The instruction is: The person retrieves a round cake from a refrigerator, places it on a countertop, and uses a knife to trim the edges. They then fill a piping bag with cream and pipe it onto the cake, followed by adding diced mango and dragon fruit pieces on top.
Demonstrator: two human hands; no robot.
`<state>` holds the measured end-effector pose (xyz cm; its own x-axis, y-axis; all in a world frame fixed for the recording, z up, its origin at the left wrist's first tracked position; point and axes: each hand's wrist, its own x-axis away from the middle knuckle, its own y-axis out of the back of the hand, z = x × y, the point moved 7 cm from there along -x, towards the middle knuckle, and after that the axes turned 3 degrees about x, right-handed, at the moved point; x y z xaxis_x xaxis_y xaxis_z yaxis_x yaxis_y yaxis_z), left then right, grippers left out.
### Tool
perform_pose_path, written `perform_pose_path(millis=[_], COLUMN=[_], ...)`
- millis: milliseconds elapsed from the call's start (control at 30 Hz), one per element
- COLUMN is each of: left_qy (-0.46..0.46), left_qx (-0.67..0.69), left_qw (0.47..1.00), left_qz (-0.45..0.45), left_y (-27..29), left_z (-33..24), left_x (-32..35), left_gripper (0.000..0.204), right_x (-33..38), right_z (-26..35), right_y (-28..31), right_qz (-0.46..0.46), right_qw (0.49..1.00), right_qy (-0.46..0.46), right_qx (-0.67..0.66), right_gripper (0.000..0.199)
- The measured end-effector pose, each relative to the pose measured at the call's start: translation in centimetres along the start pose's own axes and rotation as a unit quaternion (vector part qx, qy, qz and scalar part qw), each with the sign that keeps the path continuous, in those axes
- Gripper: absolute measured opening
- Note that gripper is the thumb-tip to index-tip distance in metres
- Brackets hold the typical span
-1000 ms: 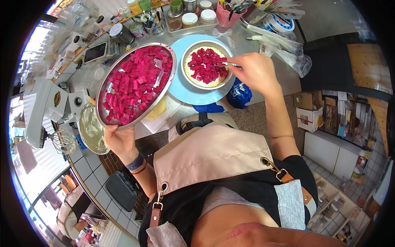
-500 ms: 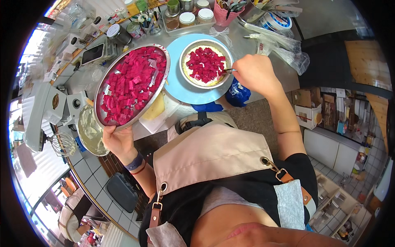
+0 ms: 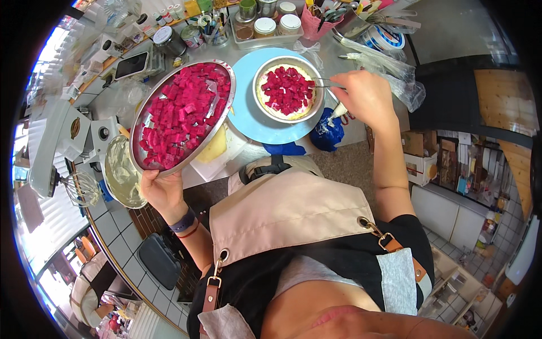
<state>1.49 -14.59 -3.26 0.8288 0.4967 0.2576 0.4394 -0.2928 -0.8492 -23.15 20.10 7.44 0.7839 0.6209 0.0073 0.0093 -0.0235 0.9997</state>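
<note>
- Two hands busy: left hand (image 3: 161,192) gripping the near rim of a big steel tray (image 3: 182,116), fingers curled under the edge, thumb on top; tray held tilted above the counter (image 3: 361,133), not lying flat.
- Tray heaped with magenta fruit cubes (image 3: 183,113), spread over nearly all of its floor.
- Right hand (image 3: 367,96) closed round a thin metal tool (image 3: 323,86), fingers pinched tight; tip of tool reaching over the right rim of a round tin (image 3: 288,88). Fork or tongs, cannot tell.
- Tin resting on a blue turntable (image 3: 254,121), just right of the tray and close to it.
- Inside the tin: pale cream base, cubes (image 3: 287,90) packed over the middle, a ring of cream left bare around them.
- Judged from that: topping well under way, middle covered, outer ring yet to fill; plenty of fruit left in the tray.
- Piping bag (image 3: 339,111) with white tip lying under the right hand, beside a crumpled blue bag (image 3: 327,133).
- Mixer bowl (image 3: 121,172) with cream smears standing left of the tray, whisk (image 3: 82,189) hanging farther left.
- Jars, cups of tools and a pink pot (image 3: 313,22) lined along the far edge.
- Beige apron (image 3: 293,209) filling the lower middle.
</note>
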Motion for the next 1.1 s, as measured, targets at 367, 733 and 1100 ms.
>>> perform_pose_path(millis=[367,733,1100], left_qy=[0.001,-0.01,0.021], left_qx=[0.004,0.021,0.014], left_qw=[1.0,0.994,0.984], left_qz=[0.025,-0.106,-0.178], left_y=[0.4,6.4,15.7], left_z=[0.4,3.0,7.1], left_x=[-0.7,-2.9,-17.2], left_gripper=[0.061,0.047,0.047], right_x=[-1.5,-2.0,-12.7], right_z=[1.4,1.5,8.3], right_y=[-0.2,0.4,-3.4], right_qz=[-0.031,-0.049,-0.033], right_qw=[0.999,0.976,0.965], right_qy=[0.022,-0.026,0.085], right_qx=[-0.021,-0.211,-0.247], right_gripper=[0.016,0.026,0.032])
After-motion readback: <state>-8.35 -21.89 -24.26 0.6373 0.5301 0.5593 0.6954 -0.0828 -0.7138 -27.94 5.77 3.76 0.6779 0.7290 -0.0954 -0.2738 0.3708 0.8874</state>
